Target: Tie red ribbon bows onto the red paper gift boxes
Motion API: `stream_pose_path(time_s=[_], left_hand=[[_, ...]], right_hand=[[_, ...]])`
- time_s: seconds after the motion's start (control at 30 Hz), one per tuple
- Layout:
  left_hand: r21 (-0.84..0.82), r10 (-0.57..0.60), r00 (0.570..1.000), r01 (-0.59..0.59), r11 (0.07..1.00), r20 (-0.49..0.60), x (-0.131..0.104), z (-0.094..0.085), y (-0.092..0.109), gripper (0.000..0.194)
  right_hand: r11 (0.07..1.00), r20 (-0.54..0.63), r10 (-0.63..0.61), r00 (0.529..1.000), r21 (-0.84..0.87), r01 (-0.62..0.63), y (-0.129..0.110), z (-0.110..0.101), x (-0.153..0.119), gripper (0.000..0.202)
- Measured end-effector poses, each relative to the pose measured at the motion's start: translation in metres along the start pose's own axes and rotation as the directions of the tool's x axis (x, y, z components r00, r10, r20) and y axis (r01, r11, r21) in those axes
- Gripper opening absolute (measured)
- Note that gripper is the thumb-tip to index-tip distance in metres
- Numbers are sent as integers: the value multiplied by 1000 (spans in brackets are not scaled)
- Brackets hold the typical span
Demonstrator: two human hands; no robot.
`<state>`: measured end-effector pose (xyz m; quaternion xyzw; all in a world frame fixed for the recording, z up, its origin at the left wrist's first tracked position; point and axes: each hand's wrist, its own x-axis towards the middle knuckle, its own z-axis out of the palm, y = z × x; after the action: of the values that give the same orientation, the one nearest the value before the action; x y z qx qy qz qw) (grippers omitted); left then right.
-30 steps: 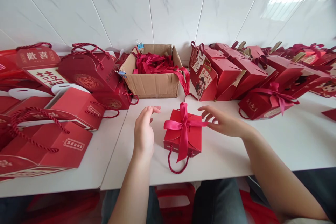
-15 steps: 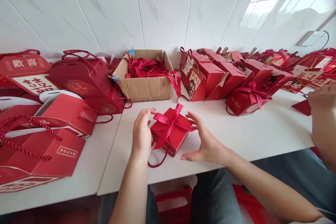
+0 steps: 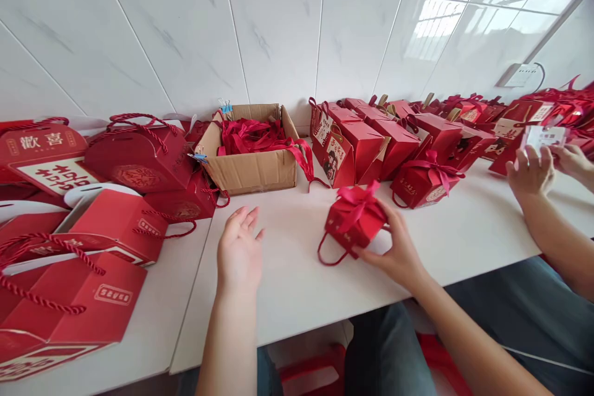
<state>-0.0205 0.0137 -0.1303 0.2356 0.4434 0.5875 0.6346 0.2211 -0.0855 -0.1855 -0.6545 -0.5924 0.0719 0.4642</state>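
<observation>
A small red gift box (image 3: 351,223) with a ribbon bow on top and a cord loop at its left side is gripped at its right side by my right hand (image 3: 398,250). Thumb and fingers span the box from front to back. My left hand (image 3: 241,247) is apart from it to the left, palm turned up and fingers loosely spread, holding nothing. To the right of the held box stands a similar bowed gift box (image 3: 426,182). Behind my left hand is a cardboard box (image 3: 250,171) full of red ribbons (image 3: 253,136).
Larger red boxes with rope handles (image 3: 111,223) crowd the left side. A row of red boxes (image 3: 366,139) lines the tiled wall. At the right, a co-worker's hands (image 3: 531,173) hold a small clear packet (image 3: 545,136). A seam (image 3: 192,291) crosses the white table.
My right hand has taken hold of the bowed gift box and moved it to the right. My left hand has come away from it. The co-worker's hands have shifted and now hold a packet.
</observation>
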Motion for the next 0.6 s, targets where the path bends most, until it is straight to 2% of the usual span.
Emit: stream_pose_path(time_s=[0.13, 0.23, 0.37, 0.53, 0.6], left_hand=[[8, 36, 999, -36, 999, -35, 4, -5, 6, 13], [27, 27, 999, -26, 999, -31, 2, -5, 6, 13], [41, 41, 999, -40, 998, -21, 1, -5, 4, 14], [53, 63, 998, -62, 997, -13, 1, -5, 1, 15], [58, 72, 997, -71, 996, -10, 0, -6, -1, 16]], right_hand=[[974, -225, 93, 970, -182, -135, 52, -31, 28, 96], [949, -315, 160, 936, -212, -234, 79, -49, 43, 100], [913, -390, 264, 882, -195, -359, 94, -64, 46, 106], [897, -372, 330, 868, -163, -411, 104, -67, 48, 116], [902, -389, 287, 875, -199, -384, 108, -64, 50, 114]])
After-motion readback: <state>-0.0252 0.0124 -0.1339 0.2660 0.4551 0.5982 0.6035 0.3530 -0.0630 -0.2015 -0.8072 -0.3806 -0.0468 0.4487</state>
